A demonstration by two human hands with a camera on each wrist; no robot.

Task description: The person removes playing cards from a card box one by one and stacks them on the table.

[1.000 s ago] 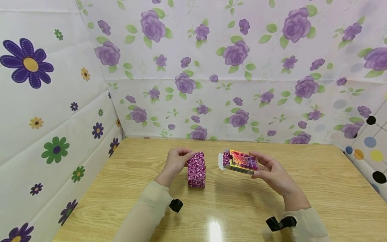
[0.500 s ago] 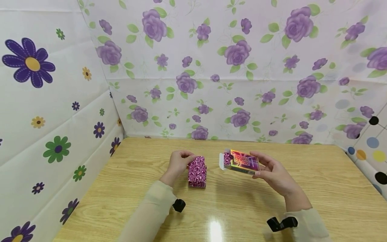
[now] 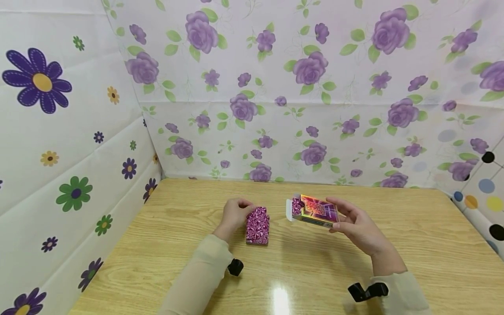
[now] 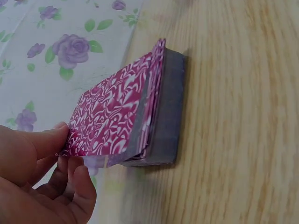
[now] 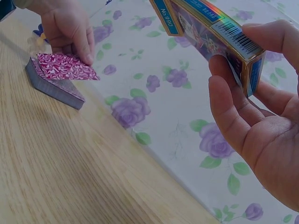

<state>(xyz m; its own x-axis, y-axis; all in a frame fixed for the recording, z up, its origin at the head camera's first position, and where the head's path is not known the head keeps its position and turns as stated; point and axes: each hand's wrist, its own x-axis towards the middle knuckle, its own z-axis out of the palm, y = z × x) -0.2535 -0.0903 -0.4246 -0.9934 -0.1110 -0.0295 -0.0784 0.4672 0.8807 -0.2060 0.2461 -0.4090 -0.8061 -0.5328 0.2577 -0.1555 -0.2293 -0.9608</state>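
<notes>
A deck of playing cards [image 3: 257, 235], purple and white on the back, lies on the wooden table. My left hand [image 3: 235, 215] pinches the far end of its top card [image 4: 110, 109] between thumb and fingers. That end is raised, while the other end meets the stack, whose dark grey side [image 4: 169, 109] shows in the left wrist view. My right hand [image 3: 359, 229] holds a shiny purple and gold card box [image 3: 320, 211] above the table. Its white end flap [image 3: 289, 210] stands open toward the left, with a purple patterned piece at the mouth.
The wooden table [image 3: 189, 201] meets a floral cloth backdrop [image 3: 275, 144] at its far edge. Another flower-printed cloth [image 3: 75, 144] hangs on the left. Black camera mounts [image 3: 367, 292] sit on both wrists.
My left hand has come slightly nearer and lower, and the raised card tilts less steeply over the deck. The right hand with the card box stays almost still.
</notes>
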